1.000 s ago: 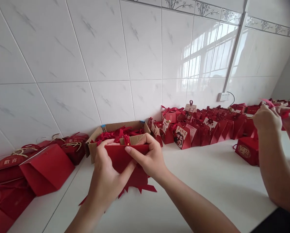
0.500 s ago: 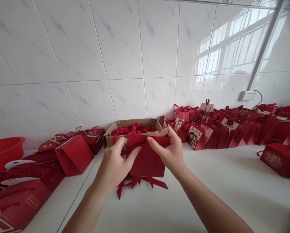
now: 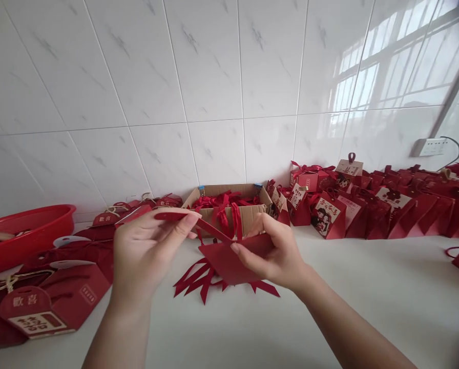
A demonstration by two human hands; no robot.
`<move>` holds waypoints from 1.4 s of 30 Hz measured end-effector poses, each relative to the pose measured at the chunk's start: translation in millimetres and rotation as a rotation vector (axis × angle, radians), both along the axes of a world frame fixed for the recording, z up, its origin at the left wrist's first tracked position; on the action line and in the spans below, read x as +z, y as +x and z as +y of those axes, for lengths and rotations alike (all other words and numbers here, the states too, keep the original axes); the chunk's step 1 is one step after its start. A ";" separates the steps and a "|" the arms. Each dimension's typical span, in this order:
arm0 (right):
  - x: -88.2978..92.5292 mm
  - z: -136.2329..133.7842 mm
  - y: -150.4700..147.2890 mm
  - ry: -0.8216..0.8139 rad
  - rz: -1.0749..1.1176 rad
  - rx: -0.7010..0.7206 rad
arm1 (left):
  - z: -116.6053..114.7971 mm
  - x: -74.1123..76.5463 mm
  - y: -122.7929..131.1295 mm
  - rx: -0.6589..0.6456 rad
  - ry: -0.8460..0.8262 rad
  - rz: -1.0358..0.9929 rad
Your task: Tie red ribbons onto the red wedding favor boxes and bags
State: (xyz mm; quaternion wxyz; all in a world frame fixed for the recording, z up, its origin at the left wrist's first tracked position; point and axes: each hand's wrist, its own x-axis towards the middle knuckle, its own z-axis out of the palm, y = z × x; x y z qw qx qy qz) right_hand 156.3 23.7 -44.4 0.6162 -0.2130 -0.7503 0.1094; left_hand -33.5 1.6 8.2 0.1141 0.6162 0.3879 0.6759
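Observation:
A folded piece of red card (image 3: 229,264) is held in the air between both hands, in front of an open cardboard box (image 3: 248,218). My left hand (image 3: 152,246) pinches a narrow red flap of it between thumb and fingers, raised at the left. On the right, my right hand (image 3: 277,251) grips the wider panel, thumb on the near face and fingers behind. Red ribbons (image 3: 202,282) hang or lie below the card on the white table. More red ribbons (image 3: 233,199) fill the box.
Red gift boxes (image 3: 56,302) and a red basin (image 3: 29,230) stand at the left. Rows of upright red gift bags (image 3: 371,212) line the right side. Behind is a white tiled wall with a socket (image 3: 431,147).
The view has turned slightly right. My left hand has moved left and pulled one flap away from the panel, so the card now spreads apart; my right hand still grips it.

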 end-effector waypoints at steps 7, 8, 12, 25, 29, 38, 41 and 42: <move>6.1 -14.4 4.2 0.279 -0.134 0.072 | -11.9 -7.7 8.8 -0.110 0.267 0.145; 7.5 -15.1 5.3 0.302 -0.146 0.071 | -12.6 -7.9 7.5 -0.127 0.245 0.205; 11.9 -16.9 10.3 0.330 -0.174 0.060 | -15.1 -6.2 2.8 -0.327 0.007 0.382; 16.0 -20.5 17.5 0.346 -0.163 0.038 | -14.1 -10.4 16.7 -0.533 -0.147 0.260; 16.2 -20.9 18.2 0.340 -0.161 0.059 | -15.6 -12.3 19.2 -0.569 -0.239 0.216; 15.4 -20.3 18.6 0.337 -0.149 0.075 | -15.1 -9.8 20.2 -0.602 -0.211 0.163; 15.4 -20.5 18.2 0.334 -0.147 0.077 | -15.7 -10.4 19.6 -0.603 -0.217 0.176; 15.3 -20.5 18.0 0.335 -0.143 0.080 | -16.1 -10.6 19.4 -0.610 -0.225 0.186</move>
